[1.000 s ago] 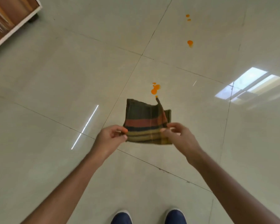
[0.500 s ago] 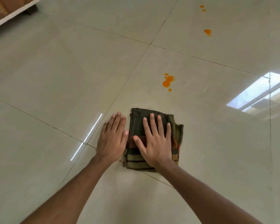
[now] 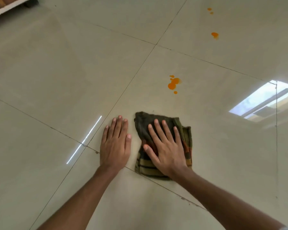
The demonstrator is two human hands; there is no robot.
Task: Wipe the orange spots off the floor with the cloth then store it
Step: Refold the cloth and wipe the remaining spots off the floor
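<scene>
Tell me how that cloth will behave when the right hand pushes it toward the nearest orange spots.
The cloth looks soft and folded, with rumpled edges, so it will probably bunch rather than move stiffly. The floor is glossy tile, so it should slide easily under the flat right hand. It looks thin and likely light, so the uncovered far corner may drag or flip.

Folded dark striped cloth (image 3: 143, 128) flat on floor; orange spots (image 3: 173, 84) beyond, apart
</scene>
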